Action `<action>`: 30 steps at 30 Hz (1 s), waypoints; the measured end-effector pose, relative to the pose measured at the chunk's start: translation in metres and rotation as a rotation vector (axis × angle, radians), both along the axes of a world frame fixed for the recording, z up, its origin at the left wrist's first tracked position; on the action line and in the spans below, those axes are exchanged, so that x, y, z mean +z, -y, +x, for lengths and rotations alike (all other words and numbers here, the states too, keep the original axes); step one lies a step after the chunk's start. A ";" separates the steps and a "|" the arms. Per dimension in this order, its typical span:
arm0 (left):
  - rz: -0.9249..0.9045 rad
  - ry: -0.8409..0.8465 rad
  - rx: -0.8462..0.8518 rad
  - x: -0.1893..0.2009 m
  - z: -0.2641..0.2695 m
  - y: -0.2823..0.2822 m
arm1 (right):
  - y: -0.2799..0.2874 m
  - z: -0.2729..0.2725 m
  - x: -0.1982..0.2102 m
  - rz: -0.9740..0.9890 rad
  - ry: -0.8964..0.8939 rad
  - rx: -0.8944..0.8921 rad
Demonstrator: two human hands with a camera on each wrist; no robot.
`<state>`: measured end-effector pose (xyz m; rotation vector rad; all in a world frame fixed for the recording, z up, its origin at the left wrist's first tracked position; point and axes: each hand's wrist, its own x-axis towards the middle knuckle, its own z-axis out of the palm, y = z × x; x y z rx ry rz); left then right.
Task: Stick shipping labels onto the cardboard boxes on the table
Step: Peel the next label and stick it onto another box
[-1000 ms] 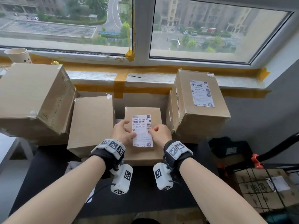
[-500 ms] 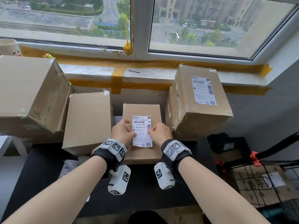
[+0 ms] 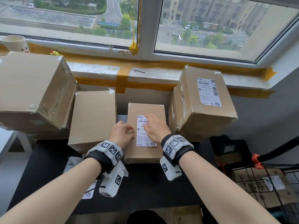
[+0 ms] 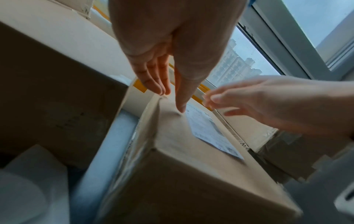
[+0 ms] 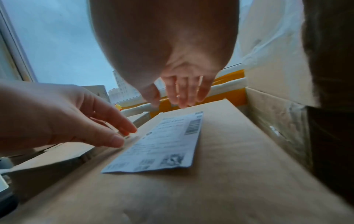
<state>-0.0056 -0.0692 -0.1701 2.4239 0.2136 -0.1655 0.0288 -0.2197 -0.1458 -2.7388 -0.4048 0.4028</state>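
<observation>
A small cardboard box [image 3: 145,152] stands in the middle of the black table [image 3: 153,183], and a white shipping label [image 3: 144,138] lies flat on its top. My left hand [image 3: 127,128] rests at the box's left edge, with its fingertips touching the cardboard just left of the label. My right hand [image 3: 147,122] is spread with straight fingers over the label's upper part. In the right wrist view those fingers [image 5: 182,100] hover just above the label's [image 5: 164,144] far end. In the left wrist view my left hand [image 4: 171,100] touches the box [image 4: 191,174] beside the label [image 4: 208,131].
A labelled box [image 3: 205,120] stands close on the right. A plain box [image 3: 93,117] is on the left, with a large box [image 3: 32,91] beyond it. Loose label sheets [image 3: 71,165] lie under my left forearm. A wire cart [image 3: 267,188] stands at the lower right, and a cup [image 3: 14,44] is on the sill.
Both hands held the label by its sides before. Now the label lies flat, the right hand has opened and moved over its top, and the left hand has slid off to the box's left edge.
</observation>
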 end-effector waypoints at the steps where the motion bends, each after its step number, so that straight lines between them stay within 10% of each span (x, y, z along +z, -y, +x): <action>1: 0.014 0.023 -0.052 0.001 -0.004 -0.003 | -0.006 0.002 -0.003 -0.006 -0.072 0.100; 10: 0.067 -0.161 -0.363 0.000 -0.023 -0.016 | 0.008 0.008 -0.019 -0.228 -0.225 0.135; 30: -0.069 -0.234 -0.398 -0.008 -0.028 -0.016 | 0.042 -0.086 -0.032 -0.181 -0.114 0.219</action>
